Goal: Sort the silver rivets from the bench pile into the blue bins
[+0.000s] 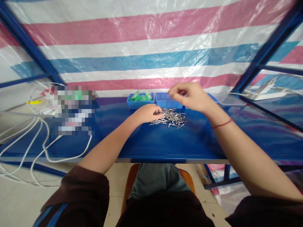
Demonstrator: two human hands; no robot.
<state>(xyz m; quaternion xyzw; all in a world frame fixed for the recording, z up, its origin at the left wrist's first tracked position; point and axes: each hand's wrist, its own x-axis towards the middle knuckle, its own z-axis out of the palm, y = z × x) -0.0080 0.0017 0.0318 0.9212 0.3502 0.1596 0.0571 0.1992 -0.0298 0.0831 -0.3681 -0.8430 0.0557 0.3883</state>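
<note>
A loose pile of thin metal pieces that look like blind rivets lies on the blue tabletop. At the pile's left edge is my left hand, its fingers curled and the thumb close to the index finger among the rivets; what it pinches is hidden. My right hand is raised over the blue bins behind the pile, fingers bent into a pinch whose contents I cannot make out. Below it, the middle blue bin holds some small metal pieces. Left of that, another blue bin contains green plastic bags.
White cables loop over the table's left side near a blurred-out patch. A clear plastic lid or tray lies at the back right. Blue frame posts stand on both sides, with a striped sheet behind.
</note>
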